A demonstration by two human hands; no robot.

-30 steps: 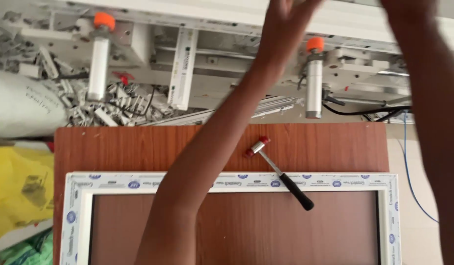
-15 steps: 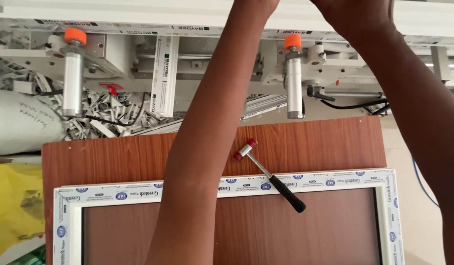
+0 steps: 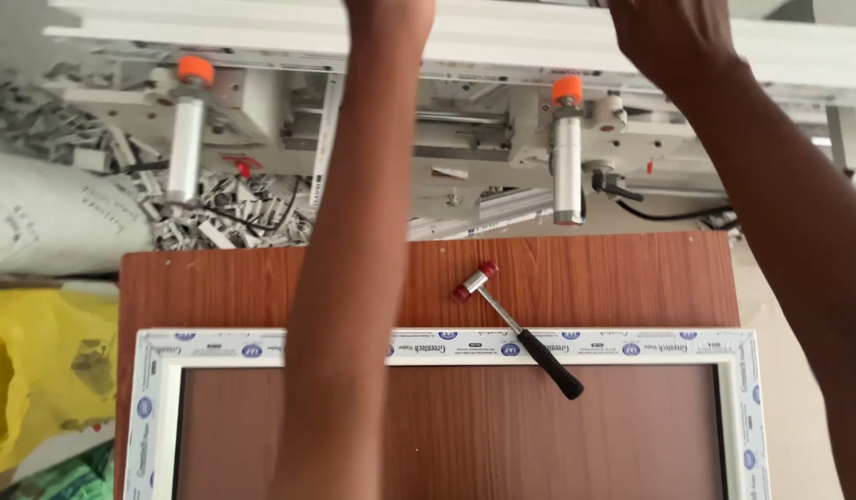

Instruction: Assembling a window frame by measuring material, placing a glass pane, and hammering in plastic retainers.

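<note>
- Both arms are raised toward the top edge of the frame, over a long white profile bar [image 3: 502,28] that runs across the top.
- Left hand [image 3: 389,9] is cut off at the upper centre; only the wrist is seen at the bar, so its grip cannot be told. The left forearm is stretched straight up from the bottom centre.
- Right hand [image 3: 669,37] is seen at the upper right, back of hand up, fingers curled over the bar's far edge; a grasp on the bar is suggested, though the fingertips are hidden.
- The right forearm is angled down along the right edge.
- A small hammer [image 3: 518,330] with red-capped head and black handle is laid untouched at the centre, across the wooden table [image 3: 613,278] and the white window frame [image 3: 446,346].
- Two orange-capped cylinders [image 3: 567,153] are seen on the machine behind.
- A yellow bag [image 3: 35,380] is seen at lower left.
</note>
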